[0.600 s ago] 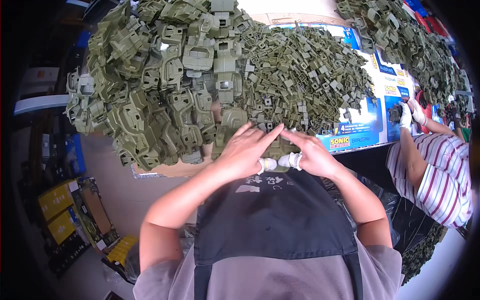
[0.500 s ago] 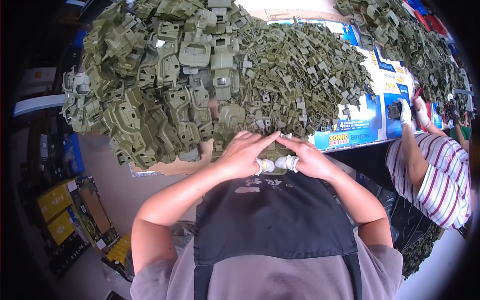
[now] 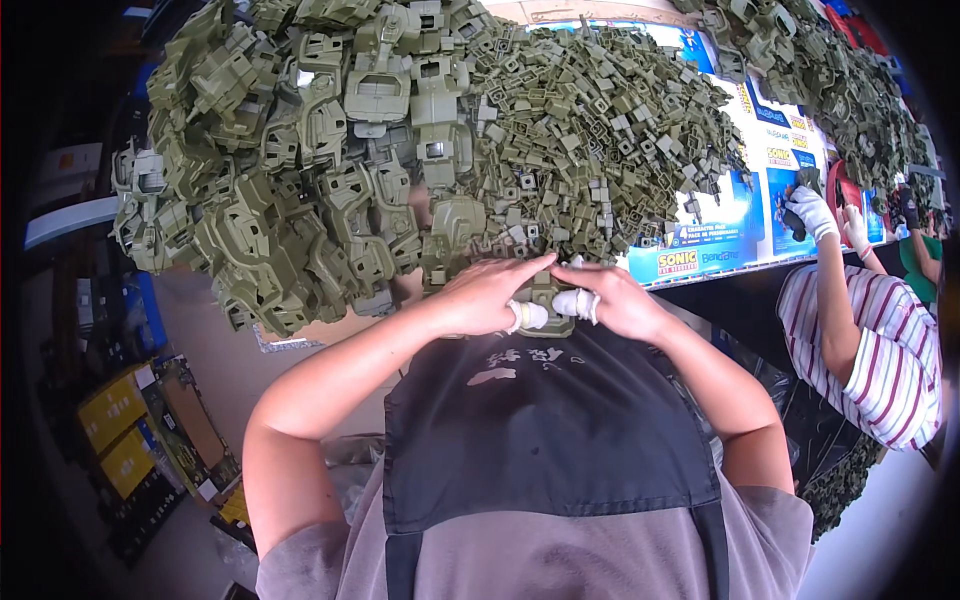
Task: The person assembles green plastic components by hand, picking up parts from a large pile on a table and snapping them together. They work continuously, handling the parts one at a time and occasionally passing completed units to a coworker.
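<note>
At the near edge of the worktable, an olive-green plastic vehicle part [image 3: 546,322] lies low between my two hands. My left hand [image 3: 488,296] is closed on its left side, the white-covered thumb pressing on top. From the right, my right hand [image 3: 622,305] grips it too, its thumb also in a white cover. The fingertips of both hands nearly meet at the part's far side. Just beyond them spreads a heap of small green plastic pieces [image 3: 590,140]. Left of that rises a pile of larger green vehicle-body parts [image 3: 265,215]. My hands hide most of the held part.
Printed blue and white cardboard [image 3: 715,235] covers the table at the right. There a co-worker in a striped shirt [image 3: 865,350] handles a dark piece with gloved hands. Another green heap [image 3: 830,95] lies at the far right. Yellow boxes [image 3: 112,415] stand lower left.
My hands stay on the part, with the right thumb shifted slightly and the hands a little higher in view. The co-worker's gloved hand has moved slightly.
</note>
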Tool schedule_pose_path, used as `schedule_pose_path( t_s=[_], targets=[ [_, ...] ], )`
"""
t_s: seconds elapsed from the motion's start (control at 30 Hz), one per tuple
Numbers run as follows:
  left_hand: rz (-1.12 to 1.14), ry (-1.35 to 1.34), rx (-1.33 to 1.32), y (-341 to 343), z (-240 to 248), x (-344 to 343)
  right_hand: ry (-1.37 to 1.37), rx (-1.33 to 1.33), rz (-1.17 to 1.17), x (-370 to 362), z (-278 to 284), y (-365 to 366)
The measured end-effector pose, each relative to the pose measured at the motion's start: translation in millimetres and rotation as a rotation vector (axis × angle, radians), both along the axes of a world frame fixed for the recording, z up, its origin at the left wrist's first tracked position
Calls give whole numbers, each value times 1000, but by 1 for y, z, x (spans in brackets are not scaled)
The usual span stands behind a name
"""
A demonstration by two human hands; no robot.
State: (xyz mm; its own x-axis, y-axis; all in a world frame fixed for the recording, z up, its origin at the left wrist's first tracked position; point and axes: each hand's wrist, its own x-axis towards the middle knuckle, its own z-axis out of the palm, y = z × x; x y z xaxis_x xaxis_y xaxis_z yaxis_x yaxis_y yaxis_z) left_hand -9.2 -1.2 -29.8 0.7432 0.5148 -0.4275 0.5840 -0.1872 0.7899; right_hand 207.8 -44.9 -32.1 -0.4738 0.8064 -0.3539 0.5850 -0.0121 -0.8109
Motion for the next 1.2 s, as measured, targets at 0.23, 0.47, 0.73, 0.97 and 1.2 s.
schedule_pose_path(
  t_s=[0.23, 0.47, 0.73, 0.97, 1.2],
  targets=[
    [-47, 140, 25, 0, 2, 6, 152, -155, -126, -2, -25, -10],
    [178, -32, 99, 29, 49, -30, 301, -188, -226, 34, -19, -1],
    [591, -206, -167, -30, 3, -47, 128, 344, -31, -26, 30, 26],
    [543, -81, 6, -41, 11, -38, 228, 191, 219, -55, 15, 36],
    [436, -82, 110, -35, 5, -32, 246, 110, 320, -35, -3, 54]
  ],
)
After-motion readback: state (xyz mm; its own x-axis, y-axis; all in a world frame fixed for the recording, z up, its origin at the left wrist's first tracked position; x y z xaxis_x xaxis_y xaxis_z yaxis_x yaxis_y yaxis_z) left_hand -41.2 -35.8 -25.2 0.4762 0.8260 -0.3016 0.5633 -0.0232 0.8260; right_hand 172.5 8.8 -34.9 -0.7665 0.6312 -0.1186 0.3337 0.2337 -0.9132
